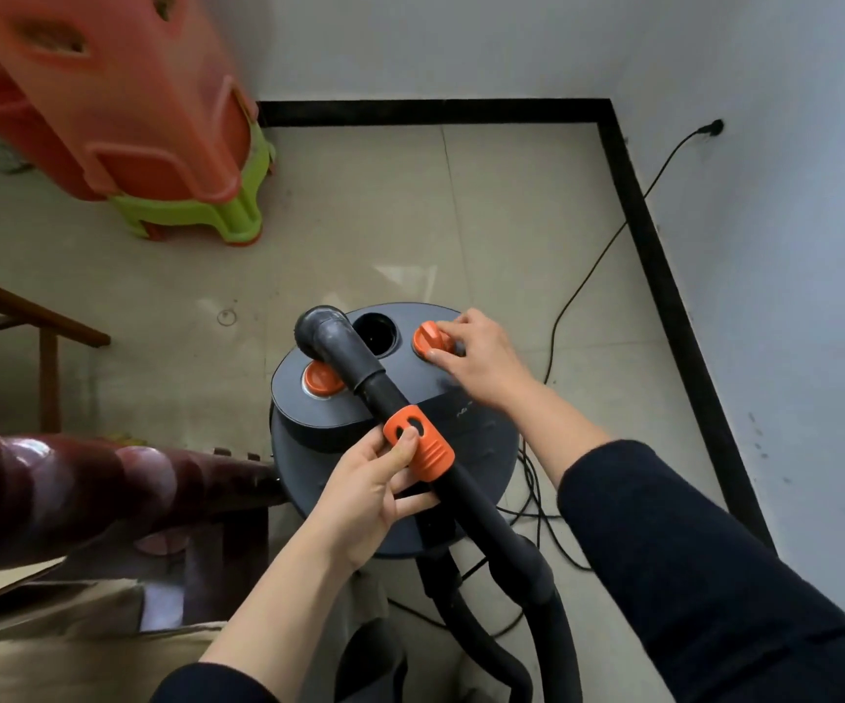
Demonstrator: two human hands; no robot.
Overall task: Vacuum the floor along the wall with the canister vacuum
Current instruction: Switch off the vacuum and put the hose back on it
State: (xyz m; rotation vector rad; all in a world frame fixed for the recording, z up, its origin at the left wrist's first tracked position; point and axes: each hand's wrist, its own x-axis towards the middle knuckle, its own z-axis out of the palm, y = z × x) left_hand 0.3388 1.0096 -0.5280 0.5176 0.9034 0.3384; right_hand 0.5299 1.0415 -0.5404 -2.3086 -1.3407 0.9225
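The tiled floor ran out to a corner, with white wall on the far and right sides and a black baseboard edging both. Plenty of bare tile lay between the far baseboard and the canister vacuum, which sat mid-floor, well off both walls. The left side was tighter: stacked plastic stools far left, and a dark wooden railing near left, just beside the canister. The hose looped off near right. A power cord crossed the right-hand strip up to a plug in the wall. The left hand had its fingers curled around the wand, thumb on its orange collar. The right hand pinched the orange knob on the lid with its fingertips.
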